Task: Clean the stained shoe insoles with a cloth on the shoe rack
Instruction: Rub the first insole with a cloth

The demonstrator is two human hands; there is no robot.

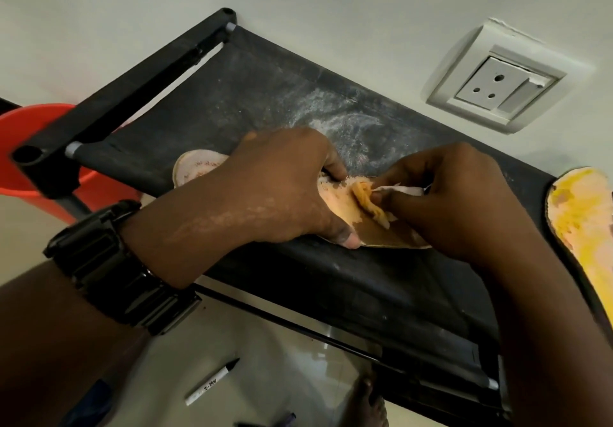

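Near the middle of the black shelf, the left hand (282,187) lies across a stained insole (335,204), clamping it down: the fingers curl over its far edge and the thumb presses on its near edge. Just right of it, the right hand (457,201) has its fingers drawn together in a pinch on a bunched cloth (368,201), and the cloth sits on the insole's surface between the two hands. The cloth is white where it leaves the fingers and soaked yellow-orange where it meets the insole. One rounded end of the insole pokes out to the left from under the left hand, pale with reddish speckles; the other end is hidden under the right hand.

A black watch (109,267) is strapped on the left wrist. The insole lies flat on the fabric top of the shoe rack (265,94), which carries a whitish smear just beyond the hands. At the shelf's right end rests a second insole (580,221), heavily stained yellow and well apart from the first.

Left of the rack stands a red bucket (30,148). On the far wall, to the right, is a white socket (497,84). On the floor nearby lie a marker (212,382) and, right of it, a bare foot (368,403).
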